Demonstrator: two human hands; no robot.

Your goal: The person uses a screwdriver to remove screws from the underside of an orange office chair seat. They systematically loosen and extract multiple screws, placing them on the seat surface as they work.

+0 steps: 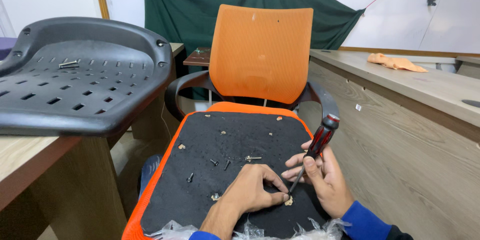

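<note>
- Head view: an orange office chair point(260, 52) stood ahead, its seat underside, a black felt-covered panel point(235, 140), facing up.
- Right hand point(325, 180): fingers closed round a screwdriver point(314, 152) with a red-and-black handle, held at a slant, tip down at the near edge of the panel.
- Left hand point(252, 190): curled, thumb and forefinger pinched together beside the tool tip, steadying a small pale fitting point(289, 201); whether it actually gripped the piece could not be told.
- Fitting: on the panel's near right part, touching the screwdriver tip.
- Loose hardware: several dark screws point(220, 163) and a longer bolt point(253, 158) lay scattered mid-panel; small pale tabs sat further off.
- Left: a black perforated plastic seat shell point(75, 85) rested on a wooden desk point(30, 162), a bolt lying on it.
- Right: a long wooden counter point(410, 135), an orange cloth point(395, 62) at its far end.
- Near edge: crumpled clear plastic wrap point(250, 231).
- Step, as judged: a fastener at the fitting was being worked with the driver. The next move would call for a seated tip, straight pressure, and the left fingers kept clear of any slip.
</note>
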